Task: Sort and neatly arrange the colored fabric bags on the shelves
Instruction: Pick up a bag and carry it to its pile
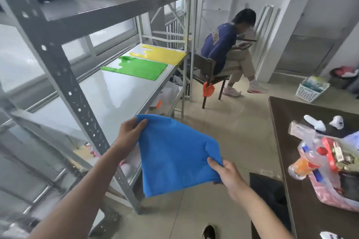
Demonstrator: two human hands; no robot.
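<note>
The left hand (129,134) and the right hand (226,173) pinch opposite corners of the blue bag (174,153), and the free shelf (108,93) lies ahead-left, nearer the left hand.

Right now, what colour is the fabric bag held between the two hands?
Plain blue, no pattern. The bag shows best in the head view, pinched by the left hand and right hand.

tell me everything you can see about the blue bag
The blue bag is a plain bright-blue piece of soft, matte fabric, held up in the air in front of the metal shelf. The left hand pinches its top corner and the right hand grips its right corner, so it hangs slack with a fold. No handles or print show.
</note>
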